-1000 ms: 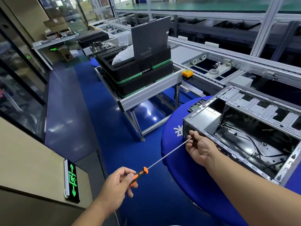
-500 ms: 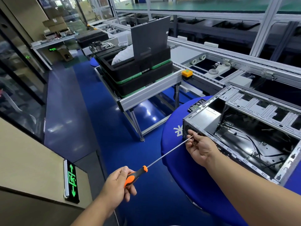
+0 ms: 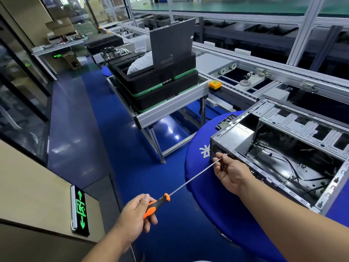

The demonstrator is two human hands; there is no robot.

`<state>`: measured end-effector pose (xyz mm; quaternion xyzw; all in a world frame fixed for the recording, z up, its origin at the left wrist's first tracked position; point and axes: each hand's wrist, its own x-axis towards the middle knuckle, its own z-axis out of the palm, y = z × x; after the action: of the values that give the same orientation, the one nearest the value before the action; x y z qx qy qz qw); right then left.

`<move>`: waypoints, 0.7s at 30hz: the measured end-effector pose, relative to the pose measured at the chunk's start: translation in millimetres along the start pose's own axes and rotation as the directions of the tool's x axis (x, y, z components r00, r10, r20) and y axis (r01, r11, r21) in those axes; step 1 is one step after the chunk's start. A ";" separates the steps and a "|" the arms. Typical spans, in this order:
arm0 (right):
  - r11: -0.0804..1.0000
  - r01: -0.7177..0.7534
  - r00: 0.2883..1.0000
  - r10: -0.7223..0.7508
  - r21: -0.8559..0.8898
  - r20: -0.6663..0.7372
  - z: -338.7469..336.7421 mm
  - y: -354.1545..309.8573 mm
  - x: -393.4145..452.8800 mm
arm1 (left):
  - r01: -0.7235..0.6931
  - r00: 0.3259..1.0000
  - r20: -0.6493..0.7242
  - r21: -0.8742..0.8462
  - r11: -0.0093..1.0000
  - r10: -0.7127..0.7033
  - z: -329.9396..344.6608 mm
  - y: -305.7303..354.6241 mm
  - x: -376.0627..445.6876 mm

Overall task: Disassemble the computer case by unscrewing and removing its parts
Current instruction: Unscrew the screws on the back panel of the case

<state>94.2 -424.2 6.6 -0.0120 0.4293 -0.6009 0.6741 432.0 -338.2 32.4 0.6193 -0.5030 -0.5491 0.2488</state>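
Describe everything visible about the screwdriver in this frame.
The screwdriver is long, with a thin bare-metal shaft and an orange-and-black handle. It slants up from lower left to upper right. The left hand grips the handle; the right hand pinches the shaft near its tip, against the rear corner of the open computer case. The tip itself is hidden behind the fingers.

An orange and black handle is seen on the screwdriver, with a bare silver shaft, and the computer case is shown in unpainted silver-grey metal with black cables inside. The table cover is coloured deep blue with a white emblem, matched by the glossy blue floor. Black trays are edged in green, and a yellow button box and a green-lit exit sign are also seen.
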 end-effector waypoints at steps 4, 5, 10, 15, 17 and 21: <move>0.999 -0.002 1.000 0.003 0.032 -0.022 3.3 0.1 1.8 | -0.063 0.997 -0.045 0.029 0.998 0.065 1.9 5.6 -1.0; 0.999 -0.001 1.000 0.002 0.035 -0.023 3.8 0.4 1.8 | -0.080 0.995 -0.055 0.050 0.996 0.082 1.2 5.5 -0.8; 0.999 0.015 0.999 -0.013 0.035 -0.032 7.9 1.6 0.6 | -0.087 0.986 -0.125 0.187 0.978 0.112 -1.8 4.9 -1.7; 0.999 0.026 0.999 -0.025 0.018 -0.039 8.4 2.6 1.0 | -0.118 0.987 -0.095 0.139 0.983 0.132 -4.2 2.4 -1.4; 1.000 0.029 0.999 -0.028 0.013 -0.039 8.3 2.7 1.5 | -0.111 0.989 -0.079 0.150 0.982 0.124 -5.9 -0.5 -1.2; 1.000 0.028 0.999 -0.028 0.004 -0.036 7.5 2.2 2.4 | -0.091 0.995 -0.038 0.133 0.987 0.097 -6.7 -2.0 0.4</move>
<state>100.2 -429.2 8.8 -0.0055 0.4399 -0.6114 0.6577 438.9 -339.4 32.4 0.6219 -0.5611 -0.4887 0.2442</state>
